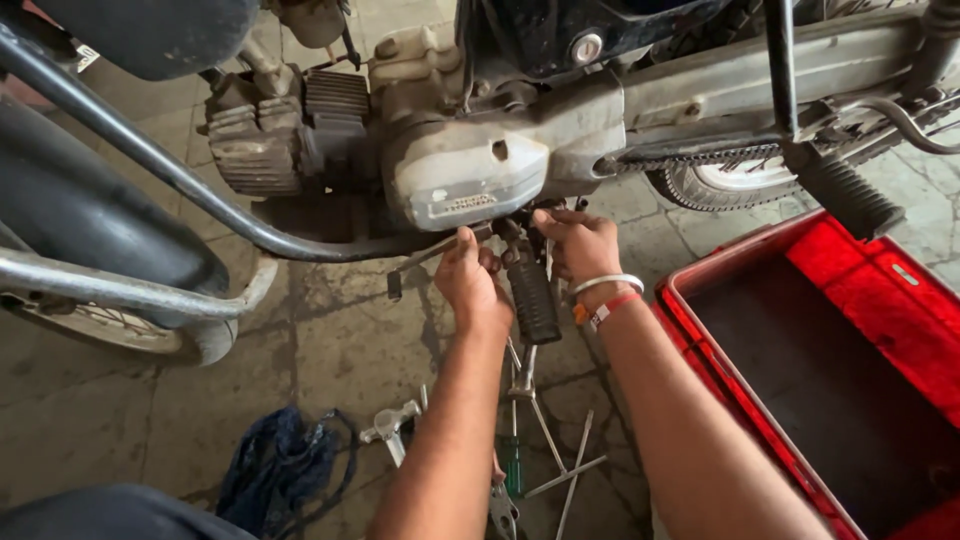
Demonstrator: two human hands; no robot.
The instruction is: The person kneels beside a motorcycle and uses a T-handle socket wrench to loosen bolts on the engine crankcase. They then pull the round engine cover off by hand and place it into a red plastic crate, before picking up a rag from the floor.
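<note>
A motorcycle stands over a stone floor, its dusty silver engine cover (465, 180) at the centre. My left hand (470, 285) is closed around something small right under that cover, beside the gear lever (420, 262); what it grips is hidden. My right hand (578, 245) reaches up under the engine just behind the black rubber footpeg (532, 300), fingers curled on a part I cannot make out. A metal bangle and a red thread sit on that wrist.
A red plastic crate (760, 400) lies at the right. Loose tools lie on the floor between my arms: a green-handled screwdriver (514, 470), a wrench (392, 425), thin rods (575, 470). A dark blue rag (280, 465) lies at the lower left. Crash guard tube (150, 155) crosses left.
</note>
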